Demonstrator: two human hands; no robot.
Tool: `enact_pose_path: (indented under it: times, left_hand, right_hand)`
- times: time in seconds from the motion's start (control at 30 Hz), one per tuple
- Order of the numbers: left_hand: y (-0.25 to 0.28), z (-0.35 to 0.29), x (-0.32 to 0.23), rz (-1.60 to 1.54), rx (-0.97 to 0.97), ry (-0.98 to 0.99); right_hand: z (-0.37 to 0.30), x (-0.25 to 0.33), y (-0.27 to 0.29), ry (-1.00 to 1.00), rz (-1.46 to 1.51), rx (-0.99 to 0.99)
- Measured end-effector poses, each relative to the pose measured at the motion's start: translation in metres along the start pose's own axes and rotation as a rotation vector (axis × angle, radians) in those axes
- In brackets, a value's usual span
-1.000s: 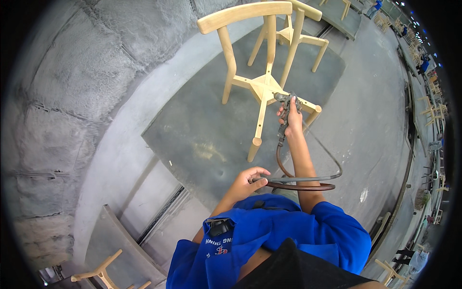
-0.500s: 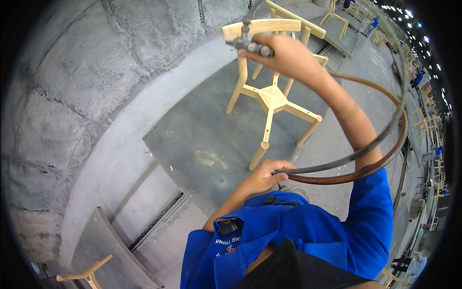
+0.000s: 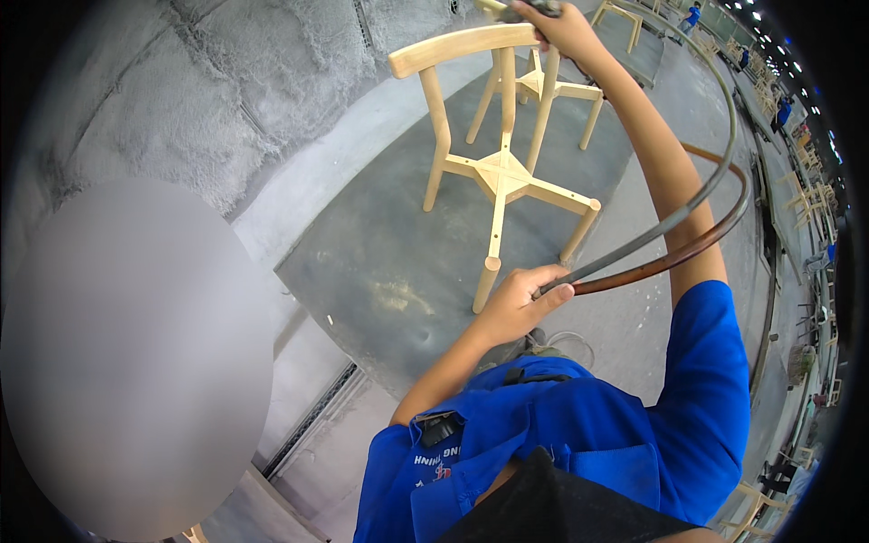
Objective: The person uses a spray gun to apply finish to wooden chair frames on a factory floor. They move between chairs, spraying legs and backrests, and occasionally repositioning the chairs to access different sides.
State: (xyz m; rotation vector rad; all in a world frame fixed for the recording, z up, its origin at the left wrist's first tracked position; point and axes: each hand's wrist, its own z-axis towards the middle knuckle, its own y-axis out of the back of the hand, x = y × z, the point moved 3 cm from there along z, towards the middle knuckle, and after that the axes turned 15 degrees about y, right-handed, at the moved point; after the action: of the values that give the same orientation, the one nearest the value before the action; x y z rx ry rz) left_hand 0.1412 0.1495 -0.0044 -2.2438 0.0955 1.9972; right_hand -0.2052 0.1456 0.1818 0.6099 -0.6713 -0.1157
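Note:
My right hand (image 3: 572, 34) is closed round a spray gun (image 3: 536, 8) near the top edge, beyond the backrest of a pale wooden chair frame (image 3: 502, 174). Part of the gun lies outside the picture. Low in front of my body, my left hand (image 3: 520, 306) grips a grey hose (image 3: 644, 237) and a brown hose (image 3: 690, 258), which loop out past my right arm. The seatless chair frame stands upright on a dark grey board (image 3: 362, 244), its cross-braces showing. Another pale chair frame (image 3: 536, 83) stands behind it, partly hidden by the first.
A pale, fuzzy-coated wall (image 3: 290, 81) runs along the left. Another board with chair parts stands far back (image 3: 625, 36). More chairs and people in blue line the right side. A smooth grey blurred oval hides the lower left.
My right hand has moved farther away and right with the spray gun, past the near backrest. My left hand has shifted slightly up and right with the hoses.

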Motion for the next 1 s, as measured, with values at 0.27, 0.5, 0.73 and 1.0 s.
enact_pose_path:
  times: [0.27, 0.5, 0.73, 1.0]
  left_hand:
    - [-0.027, 0.021, 0.020, 0.043, -0.055, 0.029]
    - [-0.074, 0.057, 0.036, 0.058, 0.028, 0.176]
    - [-0.125, 0.106, 0.063, 0.125, 0.178, 0.316]
    - [-0.173, 0.164, 0.070, 0.169, 0.082, 0.358]
  right_hand:
    - [-0.046, -0.104, 0.081, -0.027, -0.078, -0.282]
    - [-0.142, -0.108, 0.078, -0.149, 0.417, -0.067]
    - [-0.190, -0.165, 0.128, -0.366, 0.432, -0.112]
    - [-0.202, -0.249, 0.167, -0.491, 0.919, -0.438]
